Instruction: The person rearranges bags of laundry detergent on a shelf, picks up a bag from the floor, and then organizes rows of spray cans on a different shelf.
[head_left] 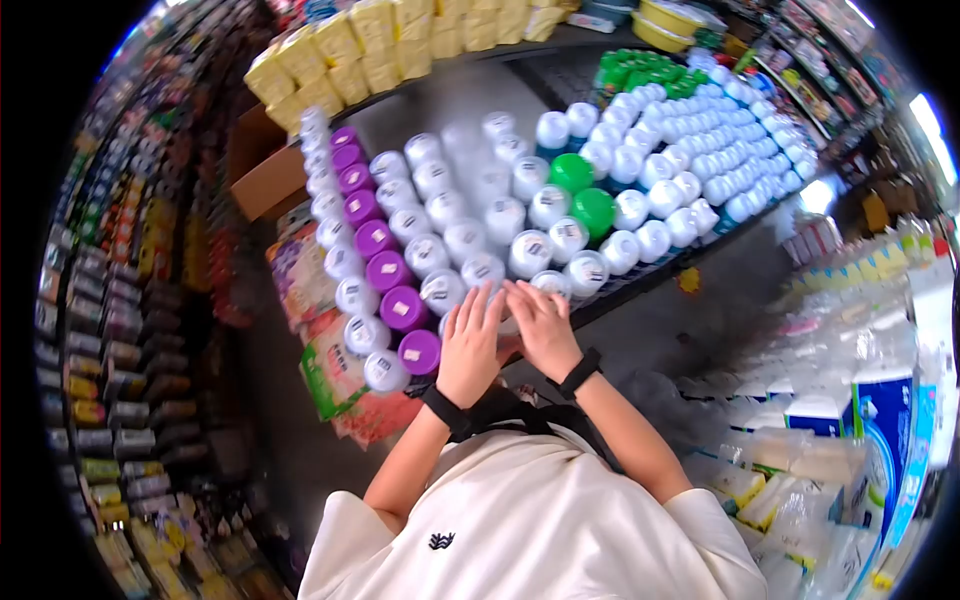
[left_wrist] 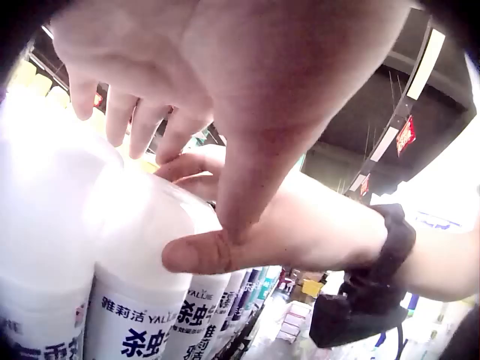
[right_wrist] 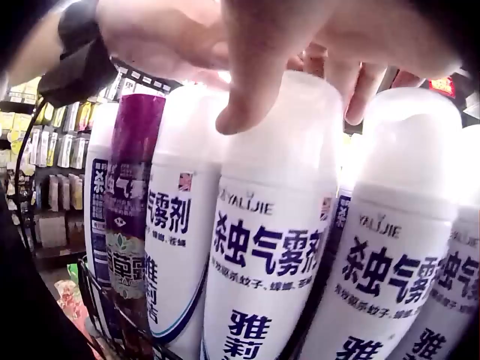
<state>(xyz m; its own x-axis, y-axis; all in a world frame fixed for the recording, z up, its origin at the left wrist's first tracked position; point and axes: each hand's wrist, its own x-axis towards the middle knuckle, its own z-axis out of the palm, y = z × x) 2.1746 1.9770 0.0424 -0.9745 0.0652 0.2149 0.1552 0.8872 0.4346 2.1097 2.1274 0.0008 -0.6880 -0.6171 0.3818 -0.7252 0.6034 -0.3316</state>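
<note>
White-capped spray cans [head_left: 441, 292] stand upright in close rows, with a row of purple-capped cans [head_left: 385, 270] among them. Over the caps at the near edge, the left hand [head_left: 470, 345] has its fingers extended forward. Beside it, the right hand [head_left: 545, 330] reaches over neighbouring caps, fingertips close to the left hand's. In the right wrist view, the right hand [right_wrist: 300, 37] lies over a white can [right_wrist: 270, 195], thumb at the cap's front. The left hand [left_wrist: 202, 67] spans above white cans [left_wrist: 139, 247] in the left wrist view; fingertip contact is unclear.
Two green caps [head_left: 593, 212] and more white-capped cans [head_left: 720, 165] stand to the right. Yellow packs [head_left: 350, 50] line the back beside a cardboard box [head_left: 265, 165]. Stocked shelves [head_left: 130, 350] are at left; wrapped packs [head_left: 820, 480] are at right.
</note>
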